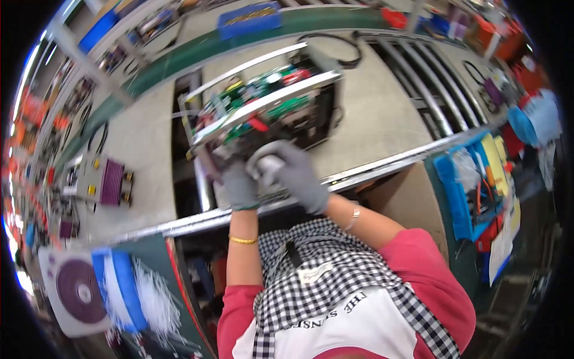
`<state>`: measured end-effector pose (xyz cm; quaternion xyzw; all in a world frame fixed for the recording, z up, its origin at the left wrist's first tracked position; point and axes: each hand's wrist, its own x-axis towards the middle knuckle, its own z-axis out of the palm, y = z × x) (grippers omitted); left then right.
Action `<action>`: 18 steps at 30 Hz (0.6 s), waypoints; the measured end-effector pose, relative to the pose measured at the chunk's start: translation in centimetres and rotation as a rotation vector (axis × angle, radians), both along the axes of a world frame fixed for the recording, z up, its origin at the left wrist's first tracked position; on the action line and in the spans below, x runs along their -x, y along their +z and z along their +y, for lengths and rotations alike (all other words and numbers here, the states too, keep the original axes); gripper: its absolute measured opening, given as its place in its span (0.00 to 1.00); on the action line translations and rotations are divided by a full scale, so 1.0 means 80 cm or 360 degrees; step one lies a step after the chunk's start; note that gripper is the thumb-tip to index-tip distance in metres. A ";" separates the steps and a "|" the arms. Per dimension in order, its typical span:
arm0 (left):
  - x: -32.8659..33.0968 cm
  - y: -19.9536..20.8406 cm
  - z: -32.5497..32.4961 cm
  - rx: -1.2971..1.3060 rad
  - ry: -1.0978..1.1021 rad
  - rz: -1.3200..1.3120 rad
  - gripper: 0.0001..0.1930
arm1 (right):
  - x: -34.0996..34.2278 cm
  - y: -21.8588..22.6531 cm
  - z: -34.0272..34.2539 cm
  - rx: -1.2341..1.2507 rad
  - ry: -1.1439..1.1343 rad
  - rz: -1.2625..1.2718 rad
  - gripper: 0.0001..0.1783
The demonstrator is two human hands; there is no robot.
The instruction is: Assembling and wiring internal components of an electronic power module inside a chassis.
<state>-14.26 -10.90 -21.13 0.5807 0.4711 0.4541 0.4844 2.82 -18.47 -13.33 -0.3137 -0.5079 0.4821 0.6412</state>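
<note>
An open-framed electronic unit (263, 102) with silver rails, green circuit boards and red and black parts sits on a pale board. At its near left corner is my left hand (240, 184), in a grey glove; its fingers are smeared and partly lost against the dark parts. My right hand (293, 170), also gloved in grey, is just to the right with fingers curled in. Something whitish (272, 166) shows within that curl, too blurred to name. A red piece (258, 124) stands out on the unit's near side, above my hands.
Left, a finned purple-and-metal unit (104, 181) sits on another board. Metal rollers (427, 90) run at the right. A blue tool bin (460, 191) is at lower right; a blue tray (128, 287) with white ties and a purple-and-white disc (78, 290) are at lower left.
</note>
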 end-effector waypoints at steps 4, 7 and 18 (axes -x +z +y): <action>-0.063 0.095 -0.075 0.0064 -0.0008 -0.1078 0.13 | -0.053 -0.003 -0.040 0.0526 -0.0122 -0.0399 0.12; -0.050 0.073 -0.083 0.0326 -0.0265 -0.1547 0.13 | -0.063 -0.021 -0.061 0.0640 0.0135 -0.0578 0.16; -0.072 0.066 -0.103 0.0709 -0.0060 -0.1887 0.09 | -0.072 -0.030 -0.082 0.0632 0.0000 -0.0883 0.16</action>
